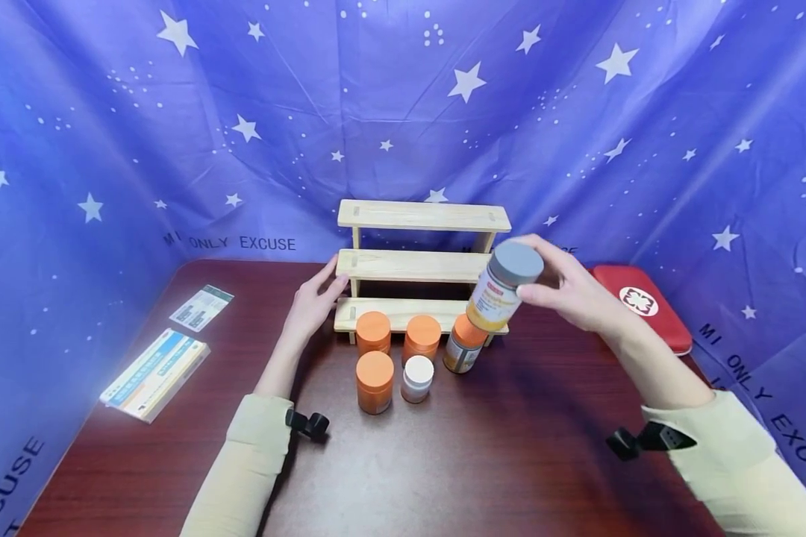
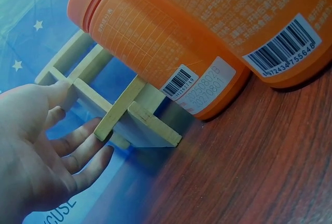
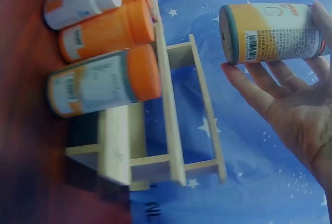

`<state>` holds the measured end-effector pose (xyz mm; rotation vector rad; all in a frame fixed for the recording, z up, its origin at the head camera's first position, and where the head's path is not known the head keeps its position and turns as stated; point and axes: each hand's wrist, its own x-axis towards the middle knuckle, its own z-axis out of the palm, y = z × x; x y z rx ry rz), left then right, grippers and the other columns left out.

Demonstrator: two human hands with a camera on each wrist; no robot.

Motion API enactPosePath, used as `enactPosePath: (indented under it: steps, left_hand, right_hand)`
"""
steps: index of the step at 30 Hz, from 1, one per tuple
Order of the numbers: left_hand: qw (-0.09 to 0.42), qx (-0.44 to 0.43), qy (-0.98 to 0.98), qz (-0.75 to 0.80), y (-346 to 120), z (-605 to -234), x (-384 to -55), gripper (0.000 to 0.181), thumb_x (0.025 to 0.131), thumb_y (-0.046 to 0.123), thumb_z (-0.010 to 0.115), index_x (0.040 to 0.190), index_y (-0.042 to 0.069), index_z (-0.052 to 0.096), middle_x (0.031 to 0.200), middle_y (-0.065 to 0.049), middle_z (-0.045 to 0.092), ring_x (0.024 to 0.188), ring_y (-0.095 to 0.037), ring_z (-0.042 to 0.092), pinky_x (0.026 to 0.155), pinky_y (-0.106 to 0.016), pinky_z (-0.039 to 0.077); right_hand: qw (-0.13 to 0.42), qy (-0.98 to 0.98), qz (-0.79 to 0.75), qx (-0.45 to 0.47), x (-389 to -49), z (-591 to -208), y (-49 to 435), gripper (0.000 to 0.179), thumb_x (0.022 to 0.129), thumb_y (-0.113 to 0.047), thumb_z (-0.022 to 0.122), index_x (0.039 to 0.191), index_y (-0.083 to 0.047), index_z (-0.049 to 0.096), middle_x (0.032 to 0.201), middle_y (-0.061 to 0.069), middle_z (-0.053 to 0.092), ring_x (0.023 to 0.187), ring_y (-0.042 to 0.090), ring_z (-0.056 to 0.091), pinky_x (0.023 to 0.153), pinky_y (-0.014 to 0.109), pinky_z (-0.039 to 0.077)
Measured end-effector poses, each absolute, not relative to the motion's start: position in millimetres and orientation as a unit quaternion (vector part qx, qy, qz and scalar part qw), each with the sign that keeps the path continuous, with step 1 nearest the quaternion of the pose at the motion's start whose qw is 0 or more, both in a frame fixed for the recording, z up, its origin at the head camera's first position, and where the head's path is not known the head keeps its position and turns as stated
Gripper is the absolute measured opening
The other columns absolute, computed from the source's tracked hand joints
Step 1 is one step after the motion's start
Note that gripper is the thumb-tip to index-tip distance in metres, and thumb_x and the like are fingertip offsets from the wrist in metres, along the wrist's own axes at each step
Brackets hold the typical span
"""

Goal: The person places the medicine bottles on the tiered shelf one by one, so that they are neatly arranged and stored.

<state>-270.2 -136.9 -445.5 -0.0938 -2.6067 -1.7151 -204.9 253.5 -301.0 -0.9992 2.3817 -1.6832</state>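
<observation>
My right hand (image 1: 574,291) grips a supplement bottle (image 1: 493,298) with a grey lid and a white-and-yellow label, raised and tilted before the right end of a three-tier wooden shelf (image 1: 416,265). In the right wrist view, fingers and thumb hold this bottle (image 3: 277,32) round its sides. My left hand (image 1: 311,302) touches the shelf's left end, fingers loosely extended. In front of the shelf stand orange-capped bottles (image 1: 375,384) and a small white bottle (image 1: 417,379). An orange-capped bottle with a label (image 1: 462,350) stands partly behind the raised one.
On the table's left lie a blue-and-white medicine box (image 1: 154,373) and a flat printed packet (image 1: 202,307). A red case with a white emblem (image 1: 645,307) is at the right rear. A blue starry curtain (image 1: 403,97) hangs behind the dark wooden table (image 1: 443,470).
</observation>
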Motion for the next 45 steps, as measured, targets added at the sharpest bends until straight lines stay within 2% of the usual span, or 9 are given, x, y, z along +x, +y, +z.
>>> enactPosePath:
  steps: [6, 11, 16, 21, 26, 31, 38, 45]
  left_hand:
    - [-0.001, -0.028, -0.831, -0.555, -138.6, -446.3, -269.9, 0.068, 0.101, 0.06, 0.056, 0.161, 0.037, 0.033, 0.162, -0.011, 0.044, 0.121, -0.036, 0.069, 0.102, -0.048, 0.059]
    - [-0.004, -0.031, -0.826, -0.562, -137.9, -444.5, -270.1, 0.068, 0.101, 0.058, 0.056, 0.161, 0.036, 0.033, 0.163, -0.012, 0.043, 0.122, -0.037, 0.068, 0.103, -0.048, 0.059]
    - [-0.004, -0.033, -0.824, -0.566, -137.7, -444.2, -270.8, 0.066, 0.103, 0.055, 0.055, 0.161, 0.035, 0.033, 0.165, -0.012, 0.039, 0.124, -0.037, 0.067, 0.104, -0.048, 0.058]
    - [-0.005, -0.032, -0.826, -0.563, -137.6, -443.9, -271.9, 0.067, 0.102, 0.056, 0.055, 0.161, 0.034, 0.033, 0.162, -0.013, 0.044, 0.121, -0.037, 0.068, 0.103, -0.048, 0.059]
    - [-0.004, -0.032, -0.827, -0.561, -137.8, -442.6, -271.8, 0.067, 0.102, 0.057, 0.055, 0.161, 0.036, 0.033, 0.159, -0.013, 0.048, 0.12, -0.037, 0.069, 0.102, -0.048, 0.059]
    - [-0.005, -0.031, -0.831, -0.556, -139.2, -442.3, -272.2, 0.068, 0.101, 0.059, 0.055, 0.161, 0.036, 0.032, 0.16, -0.013, 0.047, 0.12, -0.037, 0.07, 0.103, -0.048, 0.059]
    - [-0.003, -0.031, -0.837, -0.546, -141.6, -443.8, -271.5, 0.068, 0.101, 0.06, 0.053, 0.161, 0.036, 0.031, 0.167, -0.011, 0.035, 0.114, -0.039, 0.072, 0.103, -0.049, 0.058]
    - [-0.005, -0.038, -0.832, -0.553, -138.5, -444.3, -272.2, 0.069, 0.101, 0.06, 0.054, 0.161, 0.035, 0.032, 0.167, -0.011, 0.034, 0.118, -0.038, 0.07, 0.102, -0.049, 0.059]
  right_hand:
    - [0.062, 0.754, -0.576, -0.31, -229.8, -271.0, 235.7, 0.047, 0.096, 0.007, 0.055, 0.134, -0.02, 0.058, 0.118, 0.001, 0.067, 0.108, 0.013, 0.067, 0.084, 0.028, 0.063]
    - [0.085, 0.762, -0.567, -0.3, -255.1, -246.5, 223.6, 0.041, 0.1, -0.003, 0.056, 0.138, -0.017, 0.054, 0.122, 0.004, 0.064, 0.111, 0.017, 0.066, 0.082, 0.034, 0.065]
    - [0.097, 0.757, -0.577, -0.289, -275.1, -229.6, 207.7, 0.038, 0.101, -0.007, 0.057, 0.137, -0.018, 0.053, 0.124, 0.005, 0.064, 0.114, 0.019, 0.066, 0.083, 0.034, 0.066]
    - [0.09, 0.749, -0.593, -0.282, -290.9, -218.9, 192.1, 0.038, 0.101, -0.009, 0.059, 0.138, -0.017, 0.053, 0.125, 0.01, 0.064, 0.118, 0.025, 0.064, 0.082, 0.035, 0.066]
    - [0.088, 0.761, -0.581, -0.275, -305.8, -212.7, 178.5, 0.039, 0.101, -0.016, 0.062, 0.139, -0.018, 0.052, 0.132, 0.012, 0.061, 0.126, 0.029, 0.059, 0.084, 0.035, 0.066]
    - [0.089, 0.765, -0.578, -0.271, -322.0, -210.1, 164.0, 0.041, 0.101, -0.022, 0.064, 0.14, -0.02, 0.051, 0.138, 0.012, 0.059, 0.132, 0.029, 0.057, 0.087, 0.04, 0.065]
    - [0.099, 0.769, -0.574, -0.265, -342.7, -211.4, 145.4, 0.046, 0.1, -0.025, 0.066, 0.143, -0.023, 0.048, 0.144, 0.013, 0.057, 0.136, 0.028, 0.055, 0.094, 0.047, 0.063]
    - [0.101, 0.759, -0.598, -0.238, -357.4, -222.3, 143.2, 0.044, 0.1, -0.023, 0.066, 0.141, -0.021, 0.051, 0.142, 0.013, 0.058, 0.134, 0.03, 0.056, 0.089, 0.045, 0.064]
